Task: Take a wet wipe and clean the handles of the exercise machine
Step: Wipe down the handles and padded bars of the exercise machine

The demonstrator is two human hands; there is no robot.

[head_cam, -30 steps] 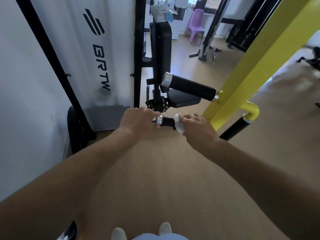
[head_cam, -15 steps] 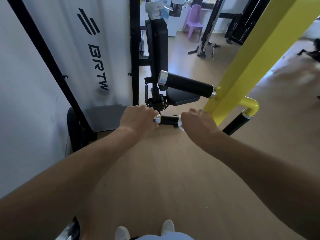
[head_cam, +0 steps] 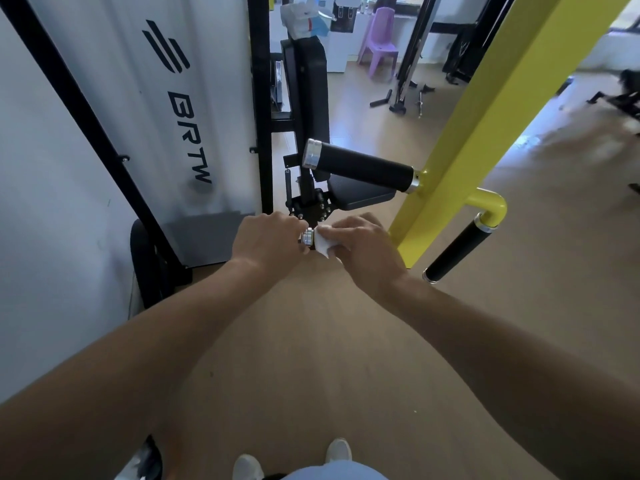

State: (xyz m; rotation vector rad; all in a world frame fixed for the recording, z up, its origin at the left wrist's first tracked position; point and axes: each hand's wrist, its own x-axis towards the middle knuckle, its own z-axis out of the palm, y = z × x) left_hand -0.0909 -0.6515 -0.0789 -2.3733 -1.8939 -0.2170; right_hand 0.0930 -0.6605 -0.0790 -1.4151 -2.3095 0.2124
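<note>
The right hand (head_cam: 363,247) is curled shut around a white wet wipe (head_cam: 323,242), pressing it over the low handle (head_cam: 308,236) at the free end of that bar. Only the handle's silver end cap shows; the black sleeve is hidden under the wipe and the palm. The left hand (head_cam: 268,239) is closed too, its fingers folded against the cap from the other side, and it seems to steady the bar, though what exactly it clasps is hidden behind its own knuckles.

The handle's long axis runs roughly left to right across the view, from the yellow frame (head_cam: 485,126) toward the cap, so the wipe has to travel along that line. The right hand sits on the sleeve itself and is the one placed to slide; the left sits at the very end of the axis and blocks nothing but the cap. I judge the cleaning of this handle to be in hand, with the wipe at the cap end of the stroke.

Above, the thick padded roller (head_cam: 360,167) sticks out from the frame on much the same axis, apart from both hands. To the right, a second black handle (head_cam: 457,251) hangs slanted down from a yellow elbow, on the right hand's side. A packet, possibly the wipes (head_cam: 301,20), rests on top of the black back pad (head_cam: 311,91).
</note>
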